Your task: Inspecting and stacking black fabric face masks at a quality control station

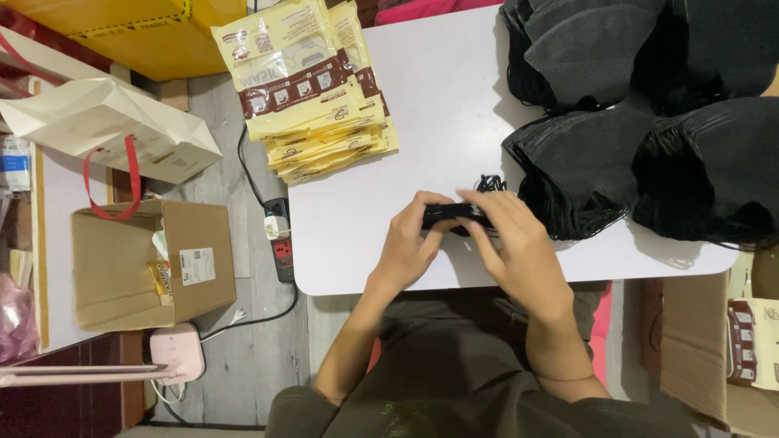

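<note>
Far left: a white paper bag (105, 122) with red handles lies on its side, above an open cardboard box (150, 264) on the floor. A pink lamp base (174, 353) sits below the box, and a power strip (280, 239) with trailing cords lies by the table edge.

On the white table (357, 243), upper left: a fanned stack of cream-and-brown packets (312, 89), well apart from the hands.

Centre: left hand (410, 243) curls around the left end of a small folded bundle of black masks (453, 214), fingers closed over its top edge, thumb beneath. The bundle lies flat just above the table surface, spanning the gap between both hands, near the table's front edge.

Right hand (511, 239) covers the bundle's right end, fingers wrapped down over it and closed on it; most of that end is hidden under the fingers. Black ear loops (489, 183) poke out just above the right hand's fingertips.

Right: large heaps of black masks (641, 122) fill the table's right half, the nearest heap just beside the right hand, not touching the held bundle as far as can be told.

Far right, below table level: an open cardboard box (698, 349) holding more cream packets (759, 341).
</note>
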